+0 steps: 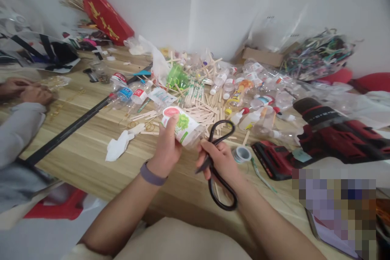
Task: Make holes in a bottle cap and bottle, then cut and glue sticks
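My left hand [168, 143] is wrapped round a clear plastic bottle [186, 128] with a white, green and pink fruit label. The bottle lies tilted, its bare clear end pointing toward my right hand [221, 157]. That hand is closed on black-handled scissors [224, 195], whose short dark blades point to the left, below the bottle. Its fingertips are close to the clear end of the bottle; whether they touch it I cannot tell. Behind both hands wooden craft sticks [210, 107] lie in a loose heap on the table.
At right a red and black power drill [329, 138] lies near a small wire spool [242, 154]. Plastic bottles [256, 73] crowd the back. A crumpled tissue [117, 146] and a long black bar [73, 126] lie to the left. Another person's hands [33, 91] are at the far left.
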The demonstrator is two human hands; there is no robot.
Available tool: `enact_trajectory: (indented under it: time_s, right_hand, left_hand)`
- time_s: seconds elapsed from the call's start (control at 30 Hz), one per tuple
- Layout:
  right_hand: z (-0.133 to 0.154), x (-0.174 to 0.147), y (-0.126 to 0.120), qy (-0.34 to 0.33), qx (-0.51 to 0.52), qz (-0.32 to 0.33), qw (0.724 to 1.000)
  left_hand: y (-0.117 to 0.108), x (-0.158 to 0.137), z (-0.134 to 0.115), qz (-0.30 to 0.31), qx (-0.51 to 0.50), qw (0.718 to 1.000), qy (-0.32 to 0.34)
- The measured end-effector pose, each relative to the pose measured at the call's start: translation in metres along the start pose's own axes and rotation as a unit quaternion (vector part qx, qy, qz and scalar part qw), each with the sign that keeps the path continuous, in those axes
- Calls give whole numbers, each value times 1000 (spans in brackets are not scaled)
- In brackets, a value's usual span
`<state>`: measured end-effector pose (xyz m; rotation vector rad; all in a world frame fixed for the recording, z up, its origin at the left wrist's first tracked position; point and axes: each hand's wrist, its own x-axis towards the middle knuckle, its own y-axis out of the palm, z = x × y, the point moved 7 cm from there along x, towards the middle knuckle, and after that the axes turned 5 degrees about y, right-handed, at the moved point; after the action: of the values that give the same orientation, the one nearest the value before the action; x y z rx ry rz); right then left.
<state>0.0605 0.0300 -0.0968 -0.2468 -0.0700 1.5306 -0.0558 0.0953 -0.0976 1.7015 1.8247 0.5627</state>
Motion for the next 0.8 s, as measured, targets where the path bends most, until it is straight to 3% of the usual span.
enact_trajectory:
  time_s: [0.1, 0.2, 0.37, 0.47, 0.63, 0.8]
  right_hand:
    - [-2, -6, 14, 8, 21, 10, 1000]
    - [-1, -10, 10, 1, 4, -3, 1000]
    - [11, -7, -27, -52, -74, -53, 994]
    - [16, -5, -35, -61, -81, -45, 994]
    - [7, -12, -7, -25, -15, 17, 999]
    - [0, -22, 8, -59, -8, -11, 998]
  left_hand:
    - [6, -1, -2, 46, -6, 999, 0]
    - [8, -2, -1, 61, -11, 998, -5]
    - [1, -8, -4, -14, -17, 1000, 13]
    - [2, -12, -8, -27, -3, 1000, 15]
    - [15, -15, -12, 45, -15, 998, 29]
    - [19, -14, -8, 84, -41, 995, 18]
